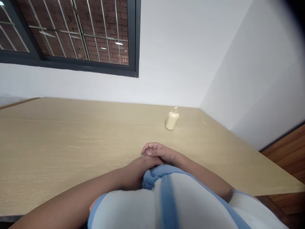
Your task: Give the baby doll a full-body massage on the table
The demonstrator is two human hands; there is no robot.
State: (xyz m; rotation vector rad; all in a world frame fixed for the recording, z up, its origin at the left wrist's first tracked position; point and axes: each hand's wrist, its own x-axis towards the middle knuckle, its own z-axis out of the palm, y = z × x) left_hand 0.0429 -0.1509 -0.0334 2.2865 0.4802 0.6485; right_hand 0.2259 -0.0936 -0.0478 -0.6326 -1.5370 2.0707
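My right hand [160,152] rests near the table's front edge, its fingers loosely bent and slightly apart, with nothing between them. It touches my left hand [141,165], which lies nearer my body. The left hand's fingers are hidden by my right hand and the blue-and-white clothing [164,197]. Beyond both hands, a pale yellow pump bottle [172,120] stands upright on the table, apart from them. Small dark marks show on its side.
The wide, light wood-grain table [71,143] meets a white wall [171,63] at the back. A thin pale strip [204,121] lies right of the bottle. A dark-framed window [137,38] with metal bars is at upper left, and brown wooden panels [286,152] are at right.
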